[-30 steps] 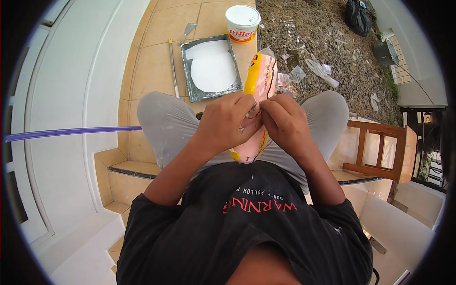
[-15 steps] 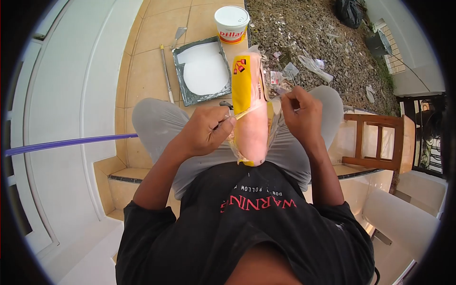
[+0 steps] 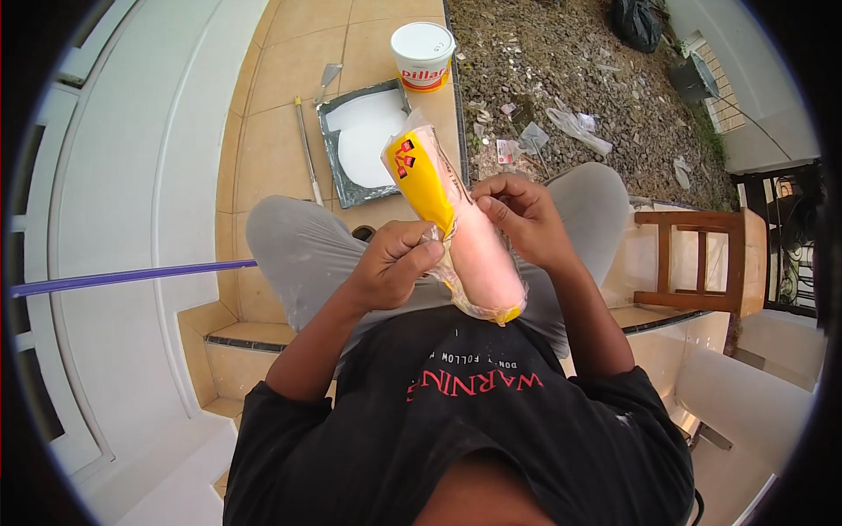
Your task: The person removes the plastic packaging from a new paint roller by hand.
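Note:
A pink fluffy paint roller sleeve [image 3: 484,259] lies over my lap, tilted with its far end to the left. Its clear plastic wrapper [image 3: 421,180], printed yellow, is torn open along the near half, baring the pink nap. My left hand [image 3: 399,263] pinches the torn plastic at the sleeve's left side. On the right side, the thumb and forefinger of my right hand [image 3: 519,217] are closed at the wrapper's edge, against the sleeve. The exact bit of plastic under those fingertips is hard to make out.
Ahead on the tiles stand a paint tray [image 3: 331,158] with white paint and a lidded tub [image 3: 423,60]. A pole [image 3: 307,145] and a scraper [image 3: 329,77] lie left of them. Littered gravel [image 3: 544,79] borders the tiles; a wooden chair [image 3: 693,259] is at right.
The sleeve has swung from nearly upright in view to a leftward tilt, its near end shifting right. My right hand has come in from beside the sleeve to its wrapper edge.

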